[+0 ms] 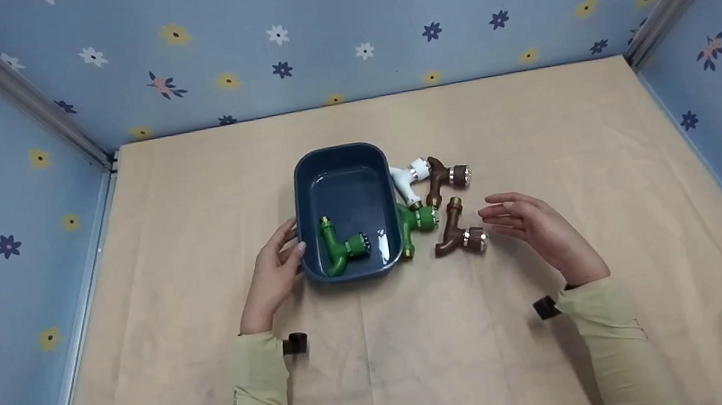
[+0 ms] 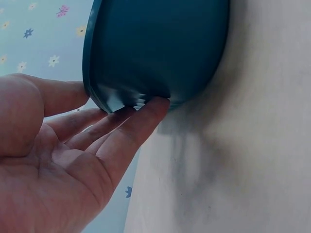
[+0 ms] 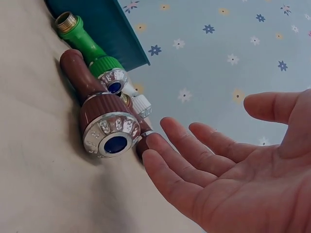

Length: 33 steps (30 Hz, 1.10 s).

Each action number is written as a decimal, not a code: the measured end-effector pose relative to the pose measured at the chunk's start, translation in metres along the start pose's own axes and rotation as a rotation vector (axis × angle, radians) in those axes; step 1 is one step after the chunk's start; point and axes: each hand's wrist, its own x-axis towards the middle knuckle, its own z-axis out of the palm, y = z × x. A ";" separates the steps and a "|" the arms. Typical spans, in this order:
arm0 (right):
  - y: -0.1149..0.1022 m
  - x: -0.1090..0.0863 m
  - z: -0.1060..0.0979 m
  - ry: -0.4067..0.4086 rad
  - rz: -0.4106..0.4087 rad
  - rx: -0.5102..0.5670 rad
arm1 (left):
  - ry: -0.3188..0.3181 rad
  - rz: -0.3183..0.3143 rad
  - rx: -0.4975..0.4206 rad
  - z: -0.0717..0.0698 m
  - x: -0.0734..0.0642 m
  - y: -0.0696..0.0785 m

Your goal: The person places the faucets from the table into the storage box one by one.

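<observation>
Gripping the blue tub [image 1: 347, 197] at its eight o'clock corner, the left hand [image 1: 275, 270] has its thumb at the rim and its other fingers [image 2: 126, 131] against the outer wall. Inside the tub, toward seven o'clock, lies a green tap [image 1: 339, 251], its threaded end pointing to twelve and its knob to three.

Outside, a white tap [image 1: 405, 179] sits just beside the tub at two o'clock. Next to it, farther toward three, is the upper brown tap [image 1: 437, 175]. A second green tap [image 1: 412, 220] lies just beside the wall, between three and four o'clock. Beyond that one, the lower brown tap [image 1: 451, 231] points its threaded end to twelve; its chrome-ringed knob has a blue centre.

At that tap's three o'clock, the right hand [image 1: 534, 227] is near, holding nothing, thumb spread wide from its extended fingers. A beige cloth covers the bench [image 1: 163, 252]; flowered panels [image 1: 339, 15] stand at twelve, nine and three.
</observation>
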 end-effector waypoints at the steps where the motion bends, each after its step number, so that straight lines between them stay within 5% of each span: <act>1: 0.001 0.000 0.000 0.001 0.002 -0.002 | -0.002 0.002 -0.001 0.000 0.000 0.000; 33: 0.018 0.007 0.006 0.025 0.066 -0.042 | 0.007 0.009 0.002 0.000 -0.003 0.000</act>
